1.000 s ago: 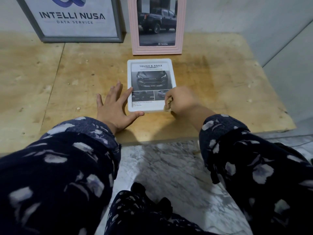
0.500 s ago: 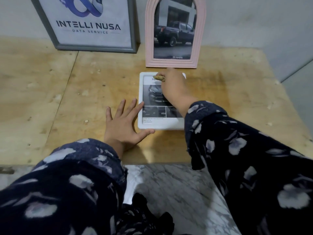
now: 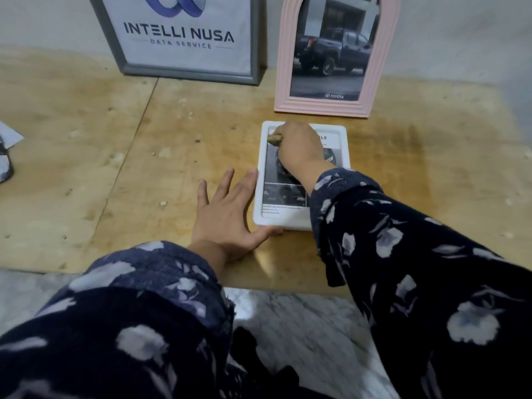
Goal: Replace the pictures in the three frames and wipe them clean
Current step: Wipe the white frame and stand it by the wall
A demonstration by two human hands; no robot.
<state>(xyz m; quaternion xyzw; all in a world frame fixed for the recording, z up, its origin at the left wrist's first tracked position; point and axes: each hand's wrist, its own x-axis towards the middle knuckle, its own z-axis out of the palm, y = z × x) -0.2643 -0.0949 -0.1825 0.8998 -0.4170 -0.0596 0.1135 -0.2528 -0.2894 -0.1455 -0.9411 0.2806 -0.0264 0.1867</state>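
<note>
A white frame (image 3: 260, 180) with a car picture lies flat on the wooden board (image 3: 115, 156). My right hand (image 3: 299, 148) rests on the frame's upper left part, shut on a small brown cloth (image 3: 275, 138) pressed to the glass. Spread flat on the board, my left hand (image 3: 227, 214) touches the frame's left edge, its thumb along the near left corner. Behind stand a pink arched frame (image 3: 283, 53) with a pickup truck picture and a grey frame (image 3: 254, 38) with an "Intelli Nusa" print, both leaning on the wall.
A dark object with a paper scrap (image 3: 5, 156) lies at the board's far left edge. Marble floor (image 3: 302, 326) runs along the board's near edge. A grey wall (image 3: 460, 33) closes off the back.
My right hand with the cloth went from the frame's near right corner up to its top, then slid left along the top. The left hand stayed put.
</note>
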